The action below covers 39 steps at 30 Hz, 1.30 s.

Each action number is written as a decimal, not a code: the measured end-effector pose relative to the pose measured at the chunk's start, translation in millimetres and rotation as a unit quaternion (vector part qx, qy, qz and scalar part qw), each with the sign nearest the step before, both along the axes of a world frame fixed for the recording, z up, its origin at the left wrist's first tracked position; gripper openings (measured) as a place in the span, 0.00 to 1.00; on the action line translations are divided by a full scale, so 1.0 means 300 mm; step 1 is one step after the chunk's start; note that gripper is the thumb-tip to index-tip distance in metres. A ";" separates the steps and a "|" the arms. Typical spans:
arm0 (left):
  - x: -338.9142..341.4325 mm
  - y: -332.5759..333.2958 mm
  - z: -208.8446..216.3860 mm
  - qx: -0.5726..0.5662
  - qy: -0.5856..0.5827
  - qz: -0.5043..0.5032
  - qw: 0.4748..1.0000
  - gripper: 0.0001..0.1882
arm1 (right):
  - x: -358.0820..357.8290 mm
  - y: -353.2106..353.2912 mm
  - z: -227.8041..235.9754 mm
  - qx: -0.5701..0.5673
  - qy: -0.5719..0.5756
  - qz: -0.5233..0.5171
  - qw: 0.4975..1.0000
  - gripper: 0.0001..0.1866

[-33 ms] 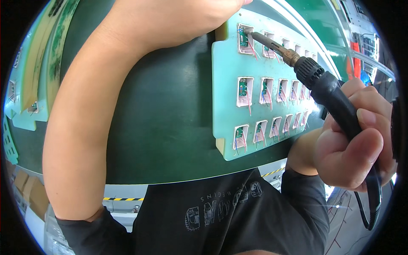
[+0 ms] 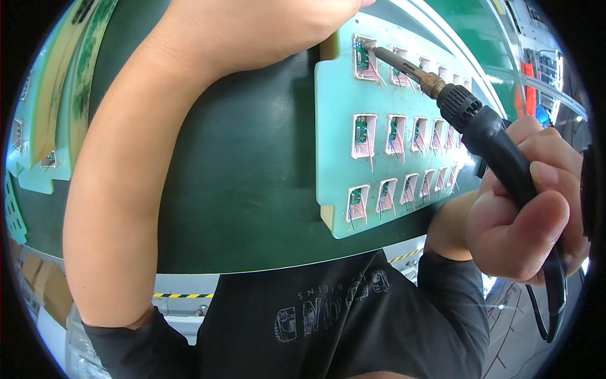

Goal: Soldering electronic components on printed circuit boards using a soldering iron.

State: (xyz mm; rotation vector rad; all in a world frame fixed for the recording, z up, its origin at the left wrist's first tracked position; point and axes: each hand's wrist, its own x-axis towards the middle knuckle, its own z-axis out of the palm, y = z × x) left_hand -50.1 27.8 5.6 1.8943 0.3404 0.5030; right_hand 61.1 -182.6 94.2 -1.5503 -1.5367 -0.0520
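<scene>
Here, at the right of the frame, my right hand [image 2: 530,202] is wrapped around the black soldering iron [image 2: 486,136], whose tip touches the top-left pocket of the pale green fixture board [image 2: 331,126]. At top centre, my left hand [image 2: 265,25] is mostly cropped; I cannot tell its grip.

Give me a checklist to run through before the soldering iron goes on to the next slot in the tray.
1. Right hand grips soldering iron firmly: ok.
2. Iron tip sits in the top-left slot of the light green tray: ok.
3. Left hand clear of the tip: cannot tell, mostly out of frame.
4. Joint finished: cannot tell.
5. Cord hangs free: ok.
6. Remaining slots hold small boards: ok.
</scene>
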 end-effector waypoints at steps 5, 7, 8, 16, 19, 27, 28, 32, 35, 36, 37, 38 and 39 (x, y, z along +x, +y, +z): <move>0.003 -0.001 0.005 0.022 -0.011 0.000 1.000 0.06 | -0.002 -0.001 0.000 -0.002 0.000 -0.001 1.000 0.09; 0.003 -0.005 0.015 0.018 -0.005 -0.003 1.000 0.06 | -0.002 -0.002 -0.002 -0.001 -0.002 -0.003 1.000 0.09; 0.003 -0.007 0.021 0.016 -0.003 -0.003 1.000 0.06 | -0.002 -0.001 -0.001 -0.002 -0.002 -0.003 1.000 0.09; 0.003 -0.013 0.050 0.005 0.034 0.005 0.999 0.07 | -0.002 -0.001 0.005 0.000 -0.004 -0.004 1.000 0.09; 0.003 -0.015 0.048 0.001 0.025 0.006 1.000 0.07 | 0.000 -0.001 0.006 -0.001 -0.004 -0.005 1.000 0.09; 0.004 -0.015 0.047 0.007 0.019 0.001 1.000 0.07 | 0.001 -0.003 0.008 -0.002 -0.006 -0.006 1.000 0.09; 0.005 -0.014 0.047 0.009 0.020 0.001 1.000 0.07 | 0.002 -0.003 0.008 -0.002 -0.006 -0.006 1.000 0.09; 0.008 -0.014 0.049 0.011 0.025 0.005 1.000 0.07 | 0.004 -0.005 0.014 -0.002 -0.005 -0.007 1.000 0.09; 0.009 -0.017 0.049 0.004 0.023 0.008 1.000 0.07 | 0.005 -0.006 0.015 0.000 -0.004 -0.007 1.000 0.09; 0.010 -0.018 0.049 0.005 0.019 0.009 1.000 0.07 | 0.006 -0.005 0.013 -0.001 -0.004 -0.007 1.000 0.09; 0.010 -0.018 0.049 0.006 0.017 0.009 1.000 0.07 | 0.006 -0.005 0.013 0.000 -0.004 -0.007 1.000 0.09; 0.011 -0.018 0.049 0.007 0.015 0.009 1.000 0.06 | 0.007 -0.005 0.009 0.001 -0.005 -0.007 1.000 0.09; 0.010 -0.019 0.049 0.007 0.016 0.011 1.000 0.06 | 0.007 -0.004 0.008 0.001 -0.005 -0.008 1.000 0.10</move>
